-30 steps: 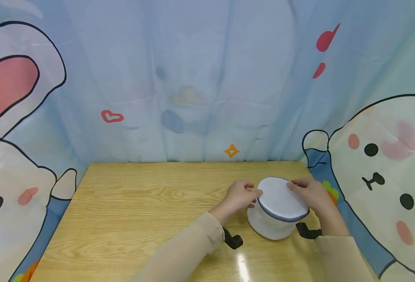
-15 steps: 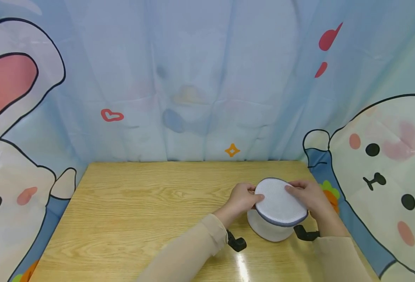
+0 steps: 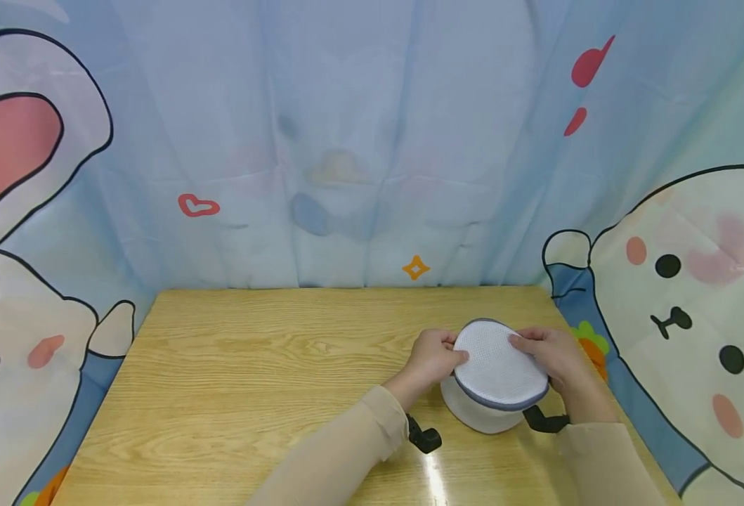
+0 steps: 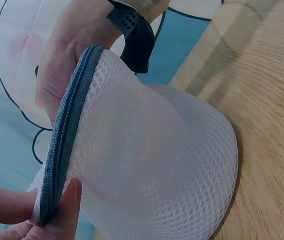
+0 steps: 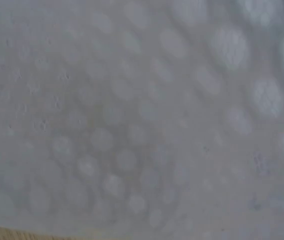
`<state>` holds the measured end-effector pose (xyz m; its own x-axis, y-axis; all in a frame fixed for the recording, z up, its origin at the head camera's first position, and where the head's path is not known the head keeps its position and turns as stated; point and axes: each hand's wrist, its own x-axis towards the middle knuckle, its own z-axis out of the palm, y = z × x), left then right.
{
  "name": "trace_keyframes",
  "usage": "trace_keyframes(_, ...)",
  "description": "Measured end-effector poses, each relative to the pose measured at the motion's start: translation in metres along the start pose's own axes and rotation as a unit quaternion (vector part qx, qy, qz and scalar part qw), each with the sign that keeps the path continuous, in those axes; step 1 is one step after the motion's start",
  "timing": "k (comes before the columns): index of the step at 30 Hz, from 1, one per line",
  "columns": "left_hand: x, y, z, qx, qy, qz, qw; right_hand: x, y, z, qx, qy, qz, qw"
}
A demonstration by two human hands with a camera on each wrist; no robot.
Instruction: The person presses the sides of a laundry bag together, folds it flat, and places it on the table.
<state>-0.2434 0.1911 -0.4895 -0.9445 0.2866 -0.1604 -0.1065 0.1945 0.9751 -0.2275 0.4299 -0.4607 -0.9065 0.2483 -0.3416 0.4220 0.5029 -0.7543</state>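
A white mesh laundry bag with a grey-blue zipper round its top stands at the right of the table, its round top tilted toward me. My left hand pinches the left side of the zippered rim, thumb on top. On the far right side of the rim, my right hand grips with its thumb over the top panel. In the left wrist view, left fingertips pinch the end of the zipper, and the bag's rounded base meets the table. Blurred mesh fills almost all of the right wrist view.
The wooden table stretches away to the left of the bag. A blue curtain with cartoon animals hangs behind it and at both sides. Black wrist mounts jut out below the hands.
Both hands, still holding the rim, have drawn the bag's top slightly left and toward me, tilting it further. The left fingers have closed more firmly on the edge.
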Motion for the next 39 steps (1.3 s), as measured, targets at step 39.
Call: trace_keyframes(39,-0.008,-0.001,0.002,-0.044,-0.023,-0.054,0.9973,-0.021,-0.001,-0.008,-0.125,0.061,-0.004,0.9902)
